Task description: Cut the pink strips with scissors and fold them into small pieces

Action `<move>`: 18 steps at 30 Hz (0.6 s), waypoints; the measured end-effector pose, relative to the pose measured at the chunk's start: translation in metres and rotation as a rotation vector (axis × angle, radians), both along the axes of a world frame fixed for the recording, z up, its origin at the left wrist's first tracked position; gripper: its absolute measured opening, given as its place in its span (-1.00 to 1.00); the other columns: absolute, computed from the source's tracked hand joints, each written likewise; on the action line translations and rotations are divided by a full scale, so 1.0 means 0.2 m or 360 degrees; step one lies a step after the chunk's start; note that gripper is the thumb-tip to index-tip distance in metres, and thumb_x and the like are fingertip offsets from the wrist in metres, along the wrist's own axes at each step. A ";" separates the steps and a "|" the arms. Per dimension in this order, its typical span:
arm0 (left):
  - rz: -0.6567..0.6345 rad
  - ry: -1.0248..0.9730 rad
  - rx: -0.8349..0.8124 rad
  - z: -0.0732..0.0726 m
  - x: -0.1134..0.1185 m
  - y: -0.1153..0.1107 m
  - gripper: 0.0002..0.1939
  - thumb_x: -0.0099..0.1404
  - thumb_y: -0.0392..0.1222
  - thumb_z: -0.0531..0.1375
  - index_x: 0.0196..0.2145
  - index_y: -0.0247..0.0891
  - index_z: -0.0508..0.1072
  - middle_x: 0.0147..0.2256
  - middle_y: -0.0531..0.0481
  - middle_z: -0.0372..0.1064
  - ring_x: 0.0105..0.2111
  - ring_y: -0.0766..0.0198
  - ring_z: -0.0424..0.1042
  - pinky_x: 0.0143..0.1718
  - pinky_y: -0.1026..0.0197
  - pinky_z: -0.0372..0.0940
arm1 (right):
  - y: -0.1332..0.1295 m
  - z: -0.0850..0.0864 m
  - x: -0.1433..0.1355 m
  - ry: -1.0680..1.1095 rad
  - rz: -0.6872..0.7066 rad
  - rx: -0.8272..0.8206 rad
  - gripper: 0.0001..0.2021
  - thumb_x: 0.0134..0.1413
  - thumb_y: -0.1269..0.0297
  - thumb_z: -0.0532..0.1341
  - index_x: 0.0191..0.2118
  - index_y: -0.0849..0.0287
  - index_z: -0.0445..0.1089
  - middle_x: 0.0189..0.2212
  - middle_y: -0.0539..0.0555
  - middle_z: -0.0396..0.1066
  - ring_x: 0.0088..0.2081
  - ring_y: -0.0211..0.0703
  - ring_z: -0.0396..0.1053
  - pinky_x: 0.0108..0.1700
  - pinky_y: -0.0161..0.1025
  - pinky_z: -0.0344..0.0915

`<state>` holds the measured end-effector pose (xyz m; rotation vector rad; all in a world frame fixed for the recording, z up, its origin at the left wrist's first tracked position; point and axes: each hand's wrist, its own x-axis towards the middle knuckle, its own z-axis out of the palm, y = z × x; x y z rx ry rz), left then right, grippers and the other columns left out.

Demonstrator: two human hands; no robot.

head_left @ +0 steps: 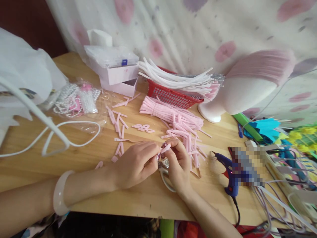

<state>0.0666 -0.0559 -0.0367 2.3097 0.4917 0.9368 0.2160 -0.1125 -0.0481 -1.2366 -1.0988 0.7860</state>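
Observation:
Both hands meet over the wooden table near its middle. My left hand (138, 162) is closed, its fingertips pinched at one end of a short piece of pink pipe cleaner (165, 148). The other end sits in the pinch of my right hand (177, 162). Scissors (166, 177) lie on the table beneath my hands, partly hidden by them. Just beyond are several pink looped pieces (143, 128). Bent pink pipe cleaners (185, 134) lie in a heap behind my right hand, and short cut pieces (117, 122) are scattered past my left hand.
Behind stand a red basket (170, 96) of white pipe cleaners (178, 81), a pink bundle (168, 110) and a white mannequin head (247, 92). A blue glue gun (230, 172) with cables is at right. Bagged pearl beads (76, 99), a white box (119, 74) and a white cord (81, 122) are at left.

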 end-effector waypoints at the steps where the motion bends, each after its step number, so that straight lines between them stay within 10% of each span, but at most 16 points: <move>1: -0.0003 0.0002 0.0005 0.00 0.00 0.00 -0.77 0.37 -0.43 -0.07 -0.38 -0.24 0.26 -0.44 0.05 0.28 -0.42 0.30 0.27 -0.34 0.28 0.20 | 0.00 0.01 0.00 0.0007 -0.0001 -0.0008 -0.90 0.22 0.39 0.19 -0.35 0.09 0.34 -0.44 -0.09 0.36 -0.40 -0.26 0.30 -0.34 -0.31 0.21; 18: 0.0036 0.0031 -0.0274 -0.04 0.01 0.01 -0.79 0.36 -0.40 -0.05 -0.41 -0.20 0.21 -0.46 0.10 0.21 -0.46 0.30 0.23 -0.38 0.26 0.13 | 0.03 0.01 -0.01 0.0306 0.0098 -0.0184 -0.79 0.09 0.29 0.32 -0.47 0.14 0.30 -0.56 -0.11 0.28 -0.53 -0.33 0.19 -0.44 -0.35 0.16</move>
